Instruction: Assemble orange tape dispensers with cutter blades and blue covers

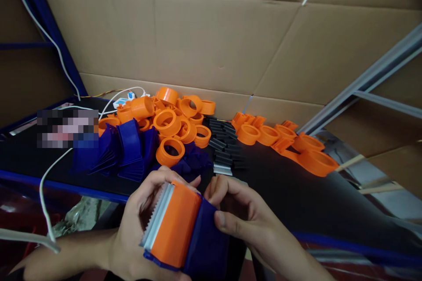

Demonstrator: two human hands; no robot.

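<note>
Close in front of me is a tape dispenser [180,224] with an orange body, a dark blue plastic plate [207,246] and a toothed metal blade [158,215] along its left side. My left hand [132,232] wraps round it from the left and underneath, fingers closed on it. At its right, my right hand [244,210] pinches the edge of the blue plate between thumb and fingers. Behind the hands lies a pile of orange rings [166,123], with stacked dark blue plates [128,149] to their left. Black strips [224,140] lie in a cluster beyond my right hand.
More orange dispenser parts [280,136] stretch along the right of the black table [273,184]. A white cable [44,193] hangs over the left edge near my forearm. A power strip [123,101] sits at the back. Cardboard [198,39] walls the rear; a metal frame [365,79] stands right.
</note>
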